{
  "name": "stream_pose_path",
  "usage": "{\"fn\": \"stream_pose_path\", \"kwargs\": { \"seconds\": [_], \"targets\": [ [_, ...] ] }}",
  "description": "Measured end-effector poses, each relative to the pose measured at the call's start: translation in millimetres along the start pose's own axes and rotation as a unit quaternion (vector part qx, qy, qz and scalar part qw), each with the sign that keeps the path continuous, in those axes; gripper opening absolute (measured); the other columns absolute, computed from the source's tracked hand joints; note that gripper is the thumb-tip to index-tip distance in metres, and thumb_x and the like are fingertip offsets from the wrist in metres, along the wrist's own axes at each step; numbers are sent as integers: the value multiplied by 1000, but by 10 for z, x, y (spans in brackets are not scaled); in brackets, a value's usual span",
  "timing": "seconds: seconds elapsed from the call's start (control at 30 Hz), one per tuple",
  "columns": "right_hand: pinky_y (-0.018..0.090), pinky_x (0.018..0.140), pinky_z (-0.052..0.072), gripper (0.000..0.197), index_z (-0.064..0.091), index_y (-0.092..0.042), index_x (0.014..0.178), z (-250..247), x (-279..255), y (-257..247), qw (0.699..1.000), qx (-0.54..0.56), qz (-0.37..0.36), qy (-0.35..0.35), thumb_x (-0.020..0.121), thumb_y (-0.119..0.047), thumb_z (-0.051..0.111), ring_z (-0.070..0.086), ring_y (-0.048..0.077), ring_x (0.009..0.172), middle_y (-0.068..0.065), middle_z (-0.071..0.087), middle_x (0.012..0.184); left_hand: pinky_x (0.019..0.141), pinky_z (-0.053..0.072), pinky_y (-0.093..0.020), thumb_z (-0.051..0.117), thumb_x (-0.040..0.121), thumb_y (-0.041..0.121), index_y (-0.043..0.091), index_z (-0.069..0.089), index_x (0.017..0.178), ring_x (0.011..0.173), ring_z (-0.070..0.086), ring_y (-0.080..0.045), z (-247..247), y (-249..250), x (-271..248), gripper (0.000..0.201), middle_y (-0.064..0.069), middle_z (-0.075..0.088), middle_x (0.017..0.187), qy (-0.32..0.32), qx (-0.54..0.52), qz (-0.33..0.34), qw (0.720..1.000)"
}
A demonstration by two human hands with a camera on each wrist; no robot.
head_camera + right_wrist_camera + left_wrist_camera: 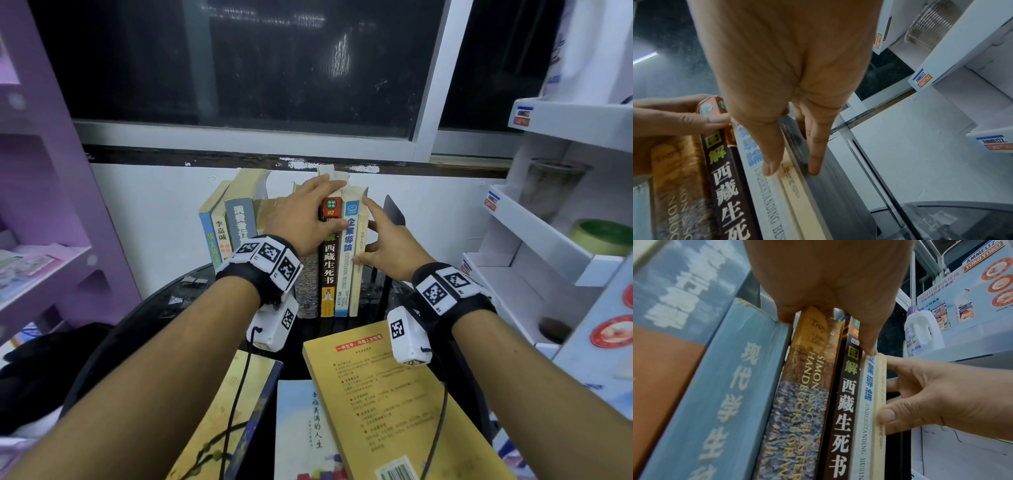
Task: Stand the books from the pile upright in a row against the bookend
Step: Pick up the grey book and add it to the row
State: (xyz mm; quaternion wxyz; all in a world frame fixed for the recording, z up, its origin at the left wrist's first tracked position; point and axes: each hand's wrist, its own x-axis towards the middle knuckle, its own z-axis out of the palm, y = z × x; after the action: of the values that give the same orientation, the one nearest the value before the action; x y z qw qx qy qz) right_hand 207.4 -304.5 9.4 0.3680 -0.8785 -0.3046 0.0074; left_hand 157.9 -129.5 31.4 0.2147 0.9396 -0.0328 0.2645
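Note:
Several books stand upright in a row on the black round table (150, 308). My left hand (318, 209) grips the row from above, fingers over the top edges and thumb on the brown book's spine (329, 263). Next to that book are a white-and-blue book (346, 267) and a thin cream book (358, 277) at the row's right end. My right hand (376, 236) presses this thin book with straight fingers, thumb on its spine (791, 183), fingers flat on its grey cover. The black bookend (394, 210) stands just right of them. Three books of the pile lie flat in front: yellow (394, 394), pale blue (301, 431), gold-and-navy (233, 404).
More blue and cream books (236, 222) lean at the row's left end. A purple shelf unit (51, 205) flanks the left, white display shelves (548, 240) the right. Wall and dark window rise close behind. Small binder clips (191, 282) lie on the table's left part.

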Motion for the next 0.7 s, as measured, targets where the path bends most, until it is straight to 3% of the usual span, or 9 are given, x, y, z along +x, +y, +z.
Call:
{"fn": "stream_pose_path", "kwargs": {
  "seconds": [0.07, 0.2, 0.33, 0.4, 0.47, 0.57, 0.7],
  "targets": [
    [29, 75, 59, 101, 4, -38, 151, -28, -41, -24, 1000, 5, 3, 2, 84, -4, 70, 67, 10, 88, 0, 51, 142, 106, 35, -40, 63, 87, 44, 36, 35, 143, 135, 37, -15, -27, 0, -20, 63, 8, 28, 154, -8, -14, 1, 1000],
    [16, 69, 50, 93, 11, -32, 152, -103, -146, -80, 1000, -20, 14, -2, 85, -8, 71, 60, 8, 88, 1, 49, 145, 110, 29, -41, 63, 87, 40, 30, 33, 145, 137, 35, -17, -54, 27, -149, 66, 5, 30, 153, -7, -25, -1, 1000],
    [28, 85, 49, 88, 17, -26, 153, -164, -326, -124, 999, -20, 45, 4, 85, -13, 72, 60, 14, 99, 1, 39, 152, 111, 25, -39, 63, 87, 38, 24, 31, 146, 137, 34, -17, -97, 123, -345, 68, 3, 34, 151, 6, -20, 3, 1000],
    [26, 85, 48, 85, 21, -25, 151, -188, -438, -134, 998, -21, 58, -4, 85, -16, 72, 62, 16, 99, 2, 40, 152, 113, 20, -39, 63, 88, 36, 23, 32, 146, 139, 29, -18, -129, 180, -455, 67, 3, 32, 152, 6, -19, 8, 1000],
    [27, 88, 47, 81, 26, -25, 150, -208, -554, -131, 996, -37, 76, -18, 84, -21, 73, 61, 21, 110, 3, 43, 150, 115, 18, -42, 62, 89, 35, 24, 33, 146, 140, 25, -19, -161, 231, -576, 65, 3, 29, 153, -2, -28, 12, 1000],
    [32, 96, 44, 77, 30, -24, 149, -212, -738, -131, 992, -57, 108, -45, 84, -27, 73, 54, 24, 123, 6, 45, 147, 114, 21, -43, 61, 89, 33, 24, 36, 144, 140, 26, -17, -162, 281, -768, 61, 4, 28, 153, -9, -47, 13, 999],
    [28, 96, 38, 76, 30, -21, 149, -168, -968, -118, 981, -85, 146, -95, 86, -36, 69, 47, 23, 130, 8, 43, 148, 112, 28, -36, 62, 90, 33, 23, 37, 142, 136, 33, -17, -75, 322, -1013, 59, 1, 31, 150, -39, -59, -10, 997]
  ]
}}
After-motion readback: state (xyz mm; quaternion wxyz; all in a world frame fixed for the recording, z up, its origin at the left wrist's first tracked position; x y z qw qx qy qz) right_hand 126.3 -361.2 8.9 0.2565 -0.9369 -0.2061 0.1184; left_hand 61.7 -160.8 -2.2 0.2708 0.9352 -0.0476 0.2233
